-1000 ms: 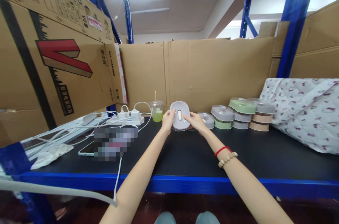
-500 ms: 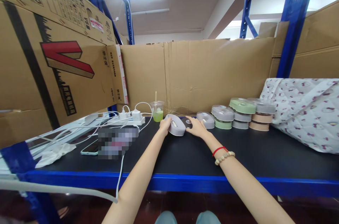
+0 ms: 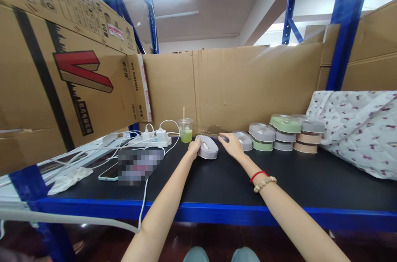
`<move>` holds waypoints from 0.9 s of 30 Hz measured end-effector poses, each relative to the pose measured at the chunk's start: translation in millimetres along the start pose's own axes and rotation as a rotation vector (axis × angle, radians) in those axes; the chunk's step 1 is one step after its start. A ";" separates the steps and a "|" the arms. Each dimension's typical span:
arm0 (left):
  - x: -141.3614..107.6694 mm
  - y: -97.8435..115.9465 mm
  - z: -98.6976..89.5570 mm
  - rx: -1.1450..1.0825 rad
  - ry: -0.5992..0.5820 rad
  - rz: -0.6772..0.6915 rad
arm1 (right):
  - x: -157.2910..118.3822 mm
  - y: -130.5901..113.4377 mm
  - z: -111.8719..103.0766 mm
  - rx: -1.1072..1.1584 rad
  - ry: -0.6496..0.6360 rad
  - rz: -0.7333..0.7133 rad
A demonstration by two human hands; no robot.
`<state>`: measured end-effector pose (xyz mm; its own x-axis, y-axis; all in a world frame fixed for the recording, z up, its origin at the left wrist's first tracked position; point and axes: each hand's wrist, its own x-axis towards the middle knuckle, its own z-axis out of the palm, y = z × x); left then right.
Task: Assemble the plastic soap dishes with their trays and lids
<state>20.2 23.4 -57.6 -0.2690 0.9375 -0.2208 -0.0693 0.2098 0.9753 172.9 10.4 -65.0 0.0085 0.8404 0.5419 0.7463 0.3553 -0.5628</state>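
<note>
My left hand grips the left side of a grey oval case, which rests on the black shelf top. Something pale shows in the case's middle opening. Just right of the case, my right hand has its fingers round a small dark object, mostly hidden by the hand. Behind that hand lies another grey case with a clear top.
Stacked cases in grey, green and peach stand at the right, beside a patterned cloth. A green drink cup, power strip, cables, phone and tissue are at the left. Cardboard walls the back.
The grey case now sits flatter and more level beside my left hand. My right hand has moved slightly away from it, and the dark object looks smaller, tilted between the fingers.
</note>
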 end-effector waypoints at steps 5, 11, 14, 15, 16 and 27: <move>-10.4 2.8 5.3 -0.003 -0.195 -0.088 | 0.9 -6.1 14.1 0.303 -0.081 -0.164; -5.5 0.3 5.8 -0.047 -0.276 -0.088 | 1.6 -5.3 17.6 0.392 -0.137 -0.175; -2.7 -1.2 6.6 -0.071 -0.236 -0.076 | 3.2 -5.0 15.7 0.409 -0.149 -0.161; -2.3 -1.4 6.8 -0.077 -0.224 -0.070 | 3.8 -5.3 15.6 0.417 -0.153 -0.155; -2.2 -1.4 7.1 -0.084 -0.211 -0.062 | 4.3 -5.8 15.6 0.429 -0.151 -0.145; -6.8 5.8 9.6 -0.166 -0.147 -0.001 | -1.7 -18.5 4.1 0.773 -0.306 0.514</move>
<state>30.8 20.9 -50.4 -0.1268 0.9703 -0.2062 -0.2297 0.1735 0.9577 156.3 4.1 -58.2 -0.0439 0.9990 -0.0082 0.0569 -0.0057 -0.9984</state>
